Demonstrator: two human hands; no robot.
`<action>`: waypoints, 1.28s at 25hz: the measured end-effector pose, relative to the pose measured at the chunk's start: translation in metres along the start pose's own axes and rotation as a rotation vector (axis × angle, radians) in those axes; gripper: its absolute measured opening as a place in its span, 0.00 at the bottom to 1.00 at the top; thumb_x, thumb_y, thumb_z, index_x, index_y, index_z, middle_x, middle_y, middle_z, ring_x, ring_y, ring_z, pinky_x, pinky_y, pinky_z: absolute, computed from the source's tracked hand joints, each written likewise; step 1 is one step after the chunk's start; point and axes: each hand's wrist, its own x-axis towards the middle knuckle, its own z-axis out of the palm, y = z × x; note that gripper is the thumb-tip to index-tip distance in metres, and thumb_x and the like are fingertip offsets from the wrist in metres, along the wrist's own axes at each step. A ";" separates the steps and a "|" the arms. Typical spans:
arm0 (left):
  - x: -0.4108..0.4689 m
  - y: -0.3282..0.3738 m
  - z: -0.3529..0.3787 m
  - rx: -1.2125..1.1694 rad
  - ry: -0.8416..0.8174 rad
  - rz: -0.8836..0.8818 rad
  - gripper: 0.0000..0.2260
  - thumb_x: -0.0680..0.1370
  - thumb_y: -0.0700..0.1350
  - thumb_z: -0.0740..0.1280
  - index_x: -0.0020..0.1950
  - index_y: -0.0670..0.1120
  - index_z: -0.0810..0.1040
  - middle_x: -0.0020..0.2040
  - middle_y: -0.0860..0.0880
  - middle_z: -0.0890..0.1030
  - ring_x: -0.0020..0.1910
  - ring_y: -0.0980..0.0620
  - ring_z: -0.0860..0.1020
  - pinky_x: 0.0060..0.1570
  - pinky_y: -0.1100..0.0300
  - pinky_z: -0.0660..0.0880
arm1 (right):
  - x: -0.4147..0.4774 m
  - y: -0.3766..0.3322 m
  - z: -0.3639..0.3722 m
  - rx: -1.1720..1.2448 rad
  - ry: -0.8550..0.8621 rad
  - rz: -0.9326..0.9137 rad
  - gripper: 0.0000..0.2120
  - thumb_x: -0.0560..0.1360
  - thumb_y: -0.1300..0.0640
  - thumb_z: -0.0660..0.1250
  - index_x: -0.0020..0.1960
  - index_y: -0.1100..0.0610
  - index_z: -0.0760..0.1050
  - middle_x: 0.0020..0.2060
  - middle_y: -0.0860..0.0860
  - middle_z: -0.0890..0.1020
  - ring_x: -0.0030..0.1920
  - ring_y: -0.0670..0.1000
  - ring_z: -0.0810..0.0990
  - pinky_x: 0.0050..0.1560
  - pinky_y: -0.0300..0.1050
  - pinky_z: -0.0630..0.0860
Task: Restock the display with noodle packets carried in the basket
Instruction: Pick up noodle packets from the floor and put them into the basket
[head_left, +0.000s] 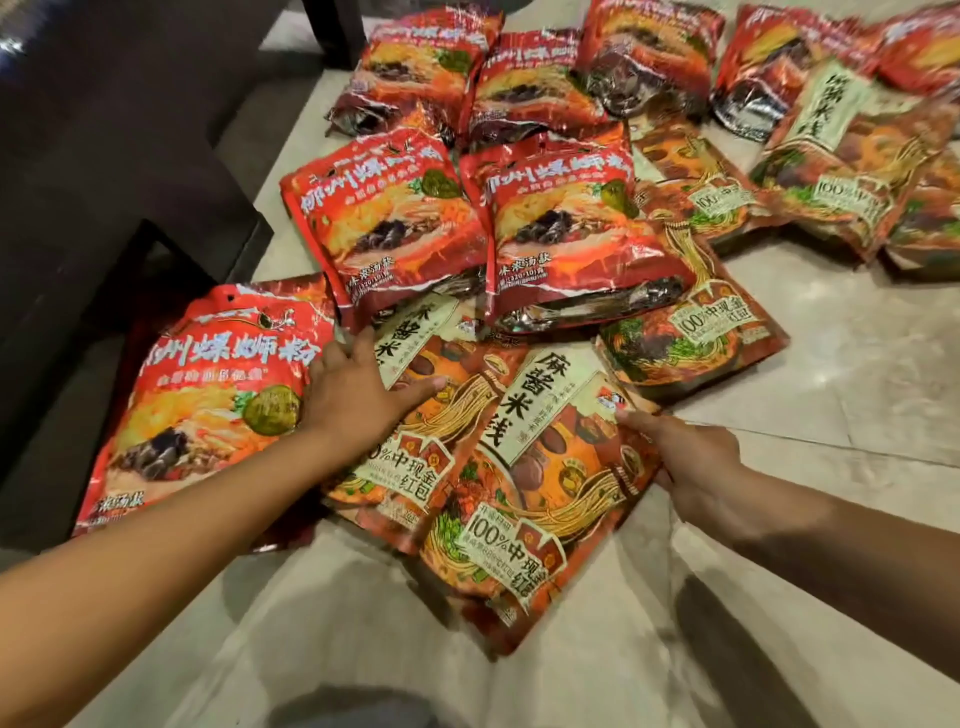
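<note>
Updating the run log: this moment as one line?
left hand rests on lower orange packet | right hand pinches top orange packet

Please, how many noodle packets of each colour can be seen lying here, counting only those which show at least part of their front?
Glossy red plastic noodle packets: 8
Orange plastic noodle packets with a cream label strip: 6
Total: 14
Any packets hidden beneath the stacks cannot be counted.
</note>
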 end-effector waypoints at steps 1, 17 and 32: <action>-0.001 0.002 -0.004 -0.042 -0.018 -0.025 0.47 0.69 0.72 0.66 0.78 0.46 0.56 0.71 0.34 0.64 0.70 0.35 0.65 0.66 0.46 0.66 | 0.001 -0.004 0.000 0.009 0.004 0.031 0.15 0.65 0.63 0.79 0.46 0.64 0.75 0.39 0.58 0.83 0.29 0.51 0.83 0.25 0.41 0.78; -0.036 0.002 -0.043 -0.916 -0.457 -0.188 0.37 0.59 0.61 0.79 0.63 0.45 0.79 0.52 0.44 0.86 0.52 0.45 0.84 0.60 0.51 0.76 | -0.051 -0.023 -0.036 -0.027 -0.478 -0.062 0.19 0.72 0.61 0.73 0.61 0.64 0.78 0.51 0.60 0.85 0.52 0.61 0.84 0.55 0.55 0.80; -0.046 0.047 -0.055 -1.541 -0.013 -0.066 0.24 0.71 0.49 0.72 0.67 0.46 0.75 0.56 0.46 0.85 0.54 0.49 0.84 0.53 0.52 0.80 | -0.076 -0.115 -0.078 0.042 -0.378 -0.738 0.08 0.72 0.60 0.74 0.51 0.55 0.82 0.48 0.52 0.87 0.50 0.53 0.86 0.52 0.51 0.81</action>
